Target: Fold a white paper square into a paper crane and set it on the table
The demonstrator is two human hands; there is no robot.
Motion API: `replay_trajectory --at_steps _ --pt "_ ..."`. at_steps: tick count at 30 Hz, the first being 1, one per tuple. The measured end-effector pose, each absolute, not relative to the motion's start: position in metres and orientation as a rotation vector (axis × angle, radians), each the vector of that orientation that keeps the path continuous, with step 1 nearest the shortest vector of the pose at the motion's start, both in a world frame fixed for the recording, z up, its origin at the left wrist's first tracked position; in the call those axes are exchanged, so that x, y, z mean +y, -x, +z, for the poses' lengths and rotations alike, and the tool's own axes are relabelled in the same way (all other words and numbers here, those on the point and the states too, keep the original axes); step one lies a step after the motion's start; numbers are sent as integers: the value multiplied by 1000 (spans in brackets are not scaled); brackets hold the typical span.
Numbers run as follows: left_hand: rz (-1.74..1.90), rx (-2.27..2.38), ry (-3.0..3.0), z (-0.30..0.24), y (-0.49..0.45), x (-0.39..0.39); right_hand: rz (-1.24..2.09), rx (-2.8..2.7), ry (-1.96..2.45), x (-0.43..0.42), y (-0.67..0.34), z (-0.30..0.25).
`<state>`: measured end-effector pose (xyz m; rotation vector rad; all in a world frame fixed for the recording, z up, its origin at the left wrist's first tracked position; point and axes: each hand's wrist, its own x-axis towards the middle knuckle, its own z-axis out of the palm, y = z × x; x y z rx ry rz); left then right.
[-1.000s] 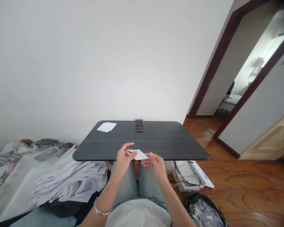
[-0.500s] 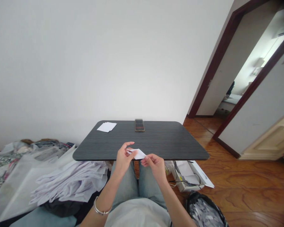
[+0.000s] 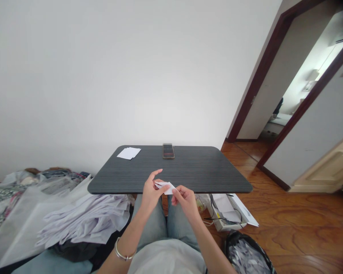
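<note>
Left hand (image 3: 152, 193): thumb pinches the paper's left end, forefinger raised and spread from it.
Right hand (image 3: 186, 201): fingertips pressed together, pinching the paper's right tip.
Paper (image 3: 165, 187): white, folded, held between both hands above the table's near edge.
Table (image 3: 205, 171): dark, at 12 o'clock.
Sheets (image 3: 128, 153): white stack, at 11 o'clock on the table.
Phone (image 3: 168, 151): far edge, 12 o'clock.
Doorway (image 3: 274, 83): 1 o'clock.

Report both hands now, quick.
Left hand: closed, holding the folded white paper at its near end.
Right hand: closed, pinching the other end of that paper.
</note>
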<state>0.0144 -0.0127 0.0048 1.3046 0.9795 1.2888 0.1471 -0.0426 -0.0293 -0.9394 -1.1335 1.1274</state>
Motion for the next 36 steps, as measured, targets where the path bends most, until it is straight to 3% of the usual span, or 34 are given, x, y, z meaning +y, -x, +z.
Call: replay_trajectory --at_steps 10,25,36 --pt "1313 865 -1019 4 -23 -20 1063 -1031 895 -44 -143 -30" --pt "1163 875 -1293 2 -20 -18 1009 -1116 920 -39 -150 -29" --pt "1396 977 -1385 0 -24 -20 956 -1145 905 -40 -146 -33"
